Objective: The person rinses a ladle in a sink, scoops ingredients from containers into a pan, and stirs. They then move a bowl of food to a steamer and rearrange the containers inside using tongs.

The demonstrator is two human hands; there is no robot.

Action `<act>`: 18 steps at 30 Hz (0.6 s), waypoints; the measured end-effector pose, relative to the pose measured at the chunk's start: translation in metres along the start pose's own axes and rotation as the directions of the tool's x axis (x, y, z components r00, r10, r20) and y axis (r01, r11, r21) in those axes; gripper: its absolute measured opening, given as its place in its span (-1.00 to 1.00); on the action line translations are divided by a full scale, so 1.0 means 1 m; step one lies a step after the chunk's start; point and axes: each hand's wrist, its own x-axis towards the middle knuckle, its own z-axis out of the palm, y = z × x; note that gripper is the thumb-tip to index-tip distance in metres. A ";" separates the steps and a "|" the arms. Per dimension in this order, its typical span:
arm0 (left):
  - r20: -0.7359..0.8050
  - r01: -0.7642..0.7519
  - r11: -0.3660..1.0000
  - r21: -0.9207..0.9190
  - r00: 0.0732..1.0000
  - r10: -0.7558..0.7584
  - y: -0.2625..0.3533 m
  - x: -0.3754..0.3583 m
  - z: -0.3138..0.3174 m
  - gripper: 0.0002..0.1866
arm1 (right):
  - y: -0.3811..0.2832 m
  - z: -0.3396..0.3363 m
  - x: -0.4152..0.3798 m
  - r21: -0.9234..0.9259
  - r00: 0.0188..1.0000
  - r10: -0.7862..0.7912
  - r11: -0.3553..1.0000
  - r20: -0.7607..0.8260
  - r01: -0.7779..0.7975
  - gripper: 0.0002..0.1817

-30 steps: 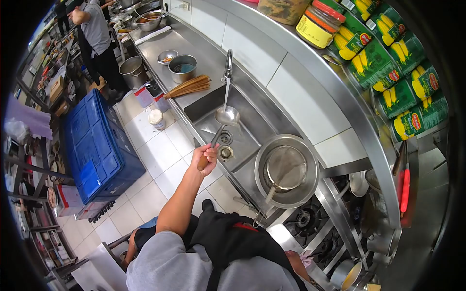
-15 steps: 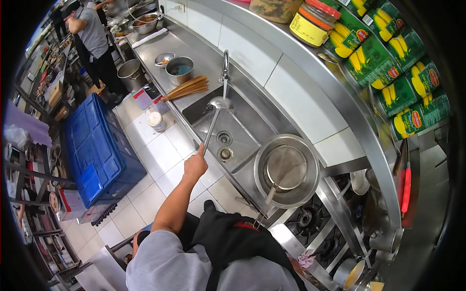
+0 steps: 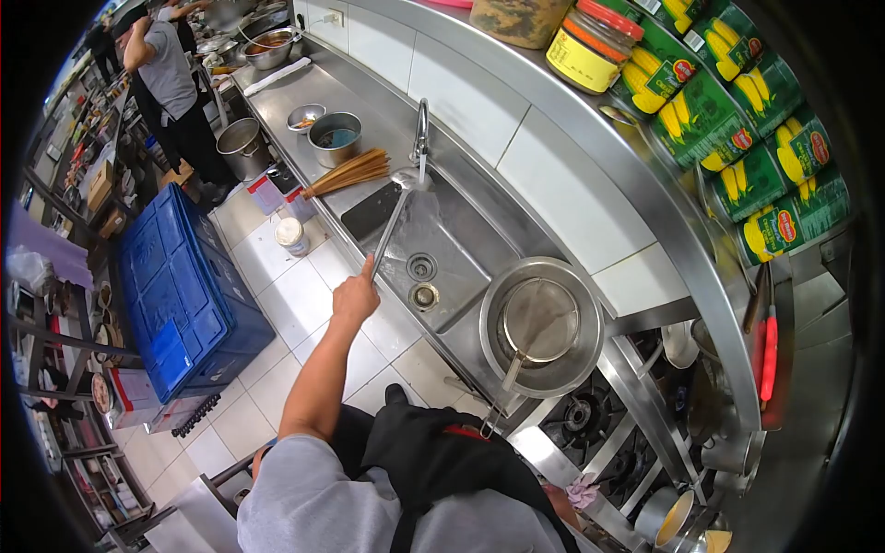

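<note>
My left hand (image 3: 356, 297) is closed around the long handle of a metal ladle (image 3: 392, 227), index finger lying along it. The ladle's bowl is at the far left end of the steel sink (image 3: 461, 241), by the running faucet (image 3: 422, 129). Water falls beside the bowl and splashes into the basin. Only a bit of skin of my right hand or forearm (image 3: 560, 505) shows past the apron, close to a pink cloth (image 3: 582, 491); its fingers are hidden.
A strainer (image 3: 541, 319) rests in a large steel bowl (image 3: 491, 300) right of the sink. Bamboo sticks (image 3: 350, 173) and a steel pot (image 3: 335, 138) stand left. Stove burners (image 3: 581, 415) are at right, a blue bin (image 3: 189, 286) on the floor at left. A co-worker (image 3: 166, 83) stands far left.
My left hand has moved slightly left with the ladle. The ladle's bowl has shifted up and left, from under the water stream to beside it.
</note>
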 end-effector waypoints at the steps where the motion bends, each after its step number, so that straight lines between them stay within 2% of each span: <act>1: 0.015 -0.017 0.998 0.064 1.000 0.016 -0.001 0.005 -0.011 -0.22 | 0.002 0.000 -0.001 -0.047 0.999 -0.053 0.998 -0.010 0.052 -0.69; 5: -0.017 -0.110 0.988 0.113 0.994 0.112 -0.001 0.032 -0.041 -0.20 | 0.013 0.001 0.003 -0.067 0.994 -0.100 0.992 0.037 0.103 -0.69; 7: -0.008 -0.107 0.986 0.129 0.994 0.109 -0.002 0.042 -0.044 -0.19 | 0.009 0.001 0.001 -0.076 0.996 -0.085 0.993 0.035 0.087 -0.70; 8: -0.045 -0.139 0.989 0.051 0.989 0.142 -0.007 0.048 -0.037 -0.19 | 0.006 0.000 0.003 -0.079 0.996 -0.081 0.993 0.039 0.084 -0.70; 9: -0.084 -0.175 0.984 -0.026 0.982 0.172 -0.013 0.053 -0.025 -0.18 | 0.003 -0.001 0.004 -0.047 1.000 -0.016 0.999 0.026 0.017 -0.70; 10: -0.243 -0.318 0.939 -0.129 0.928 0.281 -0.019 0.053 -0.012 -0.23 | 0.003 0.001 0.004 -0.012 0.999 0.050 0.999 0.014 -0.050 -0.70; 11: -0.238 -0.319 0.939 -0.129 0.929 0.283 -0.026 0.054 -0.002 -0.23 | 0.003 0.002 0.004 -0.010 0.998 0.055 0.998 0.014 -0.054 -0.70; 12: 0.043 -0.073 0.742 -0.667 0.990 0.135 -0.018 0.044 -0.013 -0.33 | 0.007 0.002 0.007 -0.067 1.000 -0.015 0.998 -0.009 0.014 -0.70; 13: 0.362 0.306 0.304 -0.902 0.920 0.148 -0.012 0.036 -0.017 -0.42 | 0.000 0.005 0.002 -0.125 0.996 -0.085 0.989 -0.029 0.081 -0.70; 14: 0.405 0.425 -0.057 -0.903 0.889 0.212 -0.012 0.027 -0.009 -0.52 | -0.008 0.006 -0.003 -0.073 0.996 0.023 0.997 -0.082 -0.030 -0.70; 15: 0.410 0.431 -0.056 -0.901 0.886 0.218 -0.017 0.016 0.001 -0.52 | -0.004 0.006 -0.005 -0.068 0.996 0.029 0.997 -0.087 -0.035 -0.70; 16: 0.418 0.521 -0.308 -0.796 0.841 0.342 -0.024 0.004 0.010 -0.53 | 0.007 0.005 -0.004 -0.082 0.997 -0.052 0.995 -0.060 0.047 -0.70; 17: 0.389 0.598 -0.520 -0.611 0.798 0.460 -0.029 -0.010 0.022 -0.54 | 0.018 0.003 -0.004 -0.096 0.991 -0.132 0.987 -0.030 0.128 -0.70; 18: 0.412 0.597 -0.498 -0.629 0.799 0.438 -0.025 -0.030 0.027 -0.53 | 0.016 0.004 -0.010 -0.096 0.992 -0.122 0.988 -0.032 0.119 -0.70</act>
